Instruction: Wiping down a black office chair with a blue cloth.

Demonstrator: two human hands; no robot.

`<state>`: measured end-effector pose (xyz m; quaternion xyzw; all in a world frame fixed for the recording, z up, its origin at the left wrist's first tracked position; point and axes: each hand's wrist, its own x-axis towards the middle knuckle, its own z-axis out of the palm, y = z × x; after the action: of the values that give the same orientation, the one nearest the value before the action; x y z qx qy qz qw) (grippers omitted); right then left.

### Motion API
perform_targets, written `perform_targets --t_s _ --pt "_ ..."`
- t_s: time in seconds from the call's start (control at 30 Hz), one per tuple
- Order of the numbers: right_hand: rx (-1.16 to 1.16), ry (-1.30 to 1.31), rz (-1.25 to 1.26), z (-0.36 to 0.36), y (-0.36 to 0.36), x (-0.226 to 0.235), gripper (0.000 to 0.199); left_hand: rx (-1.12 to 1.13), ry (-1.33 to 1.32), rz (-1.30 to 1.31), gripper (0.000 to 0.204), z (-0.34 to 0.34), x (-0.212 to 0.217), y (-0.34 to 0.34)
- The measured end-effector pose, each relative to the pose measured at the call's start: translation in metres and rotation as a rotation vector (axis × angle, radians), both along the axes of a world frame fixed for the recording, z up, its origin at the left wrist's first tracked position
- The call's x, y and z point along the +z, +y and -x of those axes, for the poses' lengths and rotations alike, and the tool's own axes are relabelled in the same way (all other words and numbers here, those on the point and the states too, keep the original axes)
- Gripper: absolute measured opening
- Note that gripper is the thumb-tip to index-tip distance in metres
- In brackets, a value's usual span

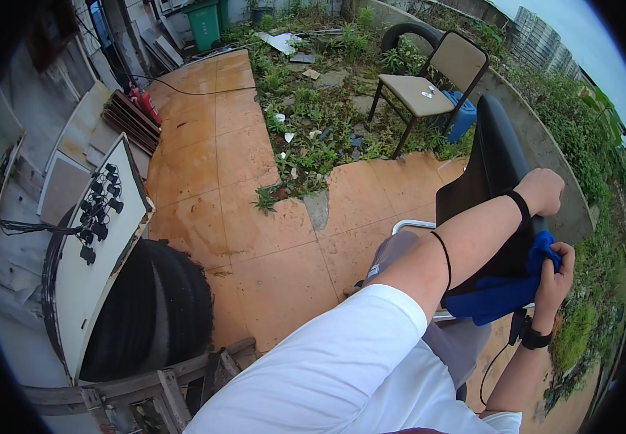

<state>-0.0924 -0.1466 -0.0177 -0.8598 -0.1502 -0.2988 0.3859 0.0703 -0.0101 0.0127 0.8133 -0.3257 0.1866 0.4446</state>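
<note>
A black chair (501, 145) with a smooth backrest and pale metal tubing stands right in front of me. My left arm reaches across to the right, and my left hand (541, 191) is closed over the edge of the backrest; its fingertips are mostly hidden. Below it, my right hand (555, 278) pinches a blue cloth (497, 293) between thumb and fingers. The cloth hangs along the lower part of the backrest, partly behind my left forearm. A dark band with a small device and a cable is strapped to my right wrist.
A beige chair (418, 94) stands beyond, beside a blue container (462, 119). Weeds and debris (320, 137) border the orange tiles (262, 246). At left are a large black tyre (154, 311), a white board (103, 253) with black cabled parts, and wooden framing (175, 394). A low wall curves along the right.
</note>
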Motion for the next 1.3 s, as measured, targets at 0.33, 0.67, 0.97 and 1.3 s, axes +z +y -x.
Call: perform_targets --t_s 0.33,0.67,0.97,1.3 --pt "0.012 -0.039 0.039 0.000 0.002 0.004 0.019 0.016 0.015 -0.013 0.018 -0.001 0.002 0.000" --pt "-0.050 -0.020 0.059 -0.001 -0.004 -0.003 0.022 0.001 0.013 0.002 0.014 0.000 -0.001 -0.002" --pt "-0.058 -0.126 0.027 0.007 0.008 -0.013 0.020 -0.002 -0.015 0.004 0.018 -0.001 -0.002 -0.001" --pt "-0.110 -0.556 0.087 0.015 0.016 -0.043 0.036 0.007 -0.058 -0.092 0.026 -0.013 0.001 0.002"
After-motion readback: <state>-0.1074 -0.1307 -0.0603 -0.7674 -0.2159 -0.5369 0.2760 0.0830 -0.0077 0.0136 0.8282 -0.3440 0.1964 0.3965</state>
